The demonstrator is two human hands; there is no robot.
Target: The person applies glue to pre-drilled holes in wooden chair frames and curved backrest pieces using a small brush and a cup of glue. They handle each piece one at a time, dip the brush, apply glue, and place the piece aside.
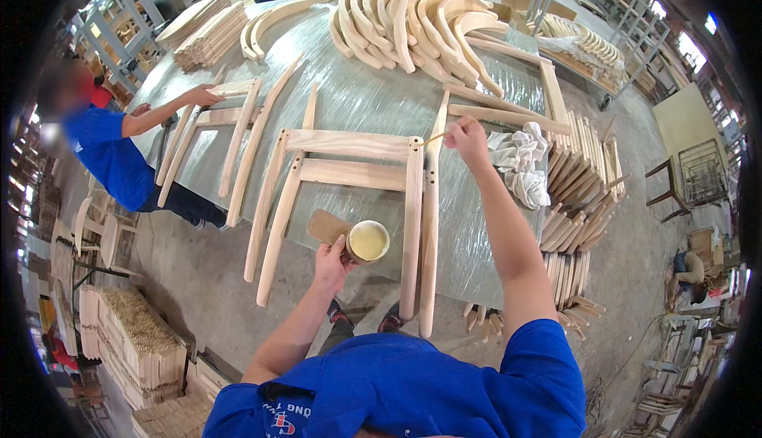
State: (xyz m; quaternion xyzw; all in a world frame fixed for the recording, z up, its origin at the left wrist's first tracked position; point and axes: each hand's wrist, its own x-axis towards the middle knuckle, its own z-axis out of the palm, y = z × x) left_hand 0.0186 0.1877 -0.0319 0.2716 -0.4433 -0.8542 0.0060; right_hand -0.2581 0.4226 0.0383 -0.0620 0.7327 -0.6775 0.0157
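My left hand (330, 266) is closed round a small cup (368, 242) of pale yellow, glue-like liquid. A flat brown piece (327, 226) sticks out beside the cup; I cannot tell whether it is a handle. Between the fingers of my right hand (470, 142) is a thin stick (432, 138), its tip at the top right corner of a pale wooden chair frame (357, 144). Two crossbars join that frame's legs, and dark holes show near the joints. A second frame piece (349, 173) lies close against it. Both rest on the plastic-covered table (468, 223), legs pointing toward me.
Curved wooden parts (413, 21) are heaped at the table's far side. White cloths (520, 160) lie at its right edge, above stacked wooden legs (583, 160). To the left, a co-worker (107, 148) in blue reaches over another frame (226, 116). Stacked wood (131, 343) stands on the floor.
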